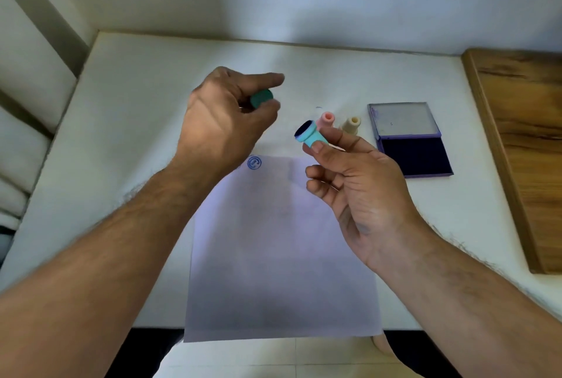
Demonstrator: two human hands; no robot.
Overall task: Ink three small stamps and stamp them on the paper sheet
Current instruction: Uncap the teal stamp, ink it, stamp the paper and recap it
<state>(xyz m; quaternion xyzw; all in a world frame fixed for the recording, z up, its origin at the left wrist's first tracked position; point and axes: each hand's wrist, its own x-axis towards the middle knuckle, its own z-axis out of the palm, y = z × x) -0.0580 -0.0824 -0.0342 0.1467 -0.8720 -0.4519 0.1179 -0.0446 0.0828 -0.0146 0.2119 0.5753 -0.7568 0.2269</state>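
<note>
The right hand [352, 177] pinched a small turquoise plastic stamp [310, 136] between thumb and forefinger, its dark, inked round face tilted up and to the left, clear of the surface. The left hand [225, 122] curled its fingers round a darker green round cap [261, 98], apparently the stamp's cover, held apart from the stamp and above the white surface [127, 122]. Each grip was therefore a pinch on its own object, neither spread. A pink stamp [327, 120] and a cream stamp [352, 124] stood upright, side by side, beyond the paper and just left of the open purple ink pad [415, 148]. The pale paper sheet [279, 256] lay below both hands, overhanging the near edge of the surface, with one blue circular print [254, 162] near its top left corner.

The step in hand appeared to be either stamping with the loaded face or recapping it; the frame did not settle which. Stamping well would call for turning the face squarely downward over bare paper beside the existing print, pressing straight down without rocking, and lifting vertically to avoid smearing. Steadying the overhanging sheet with the cap-holding hand would likely help.
</note>
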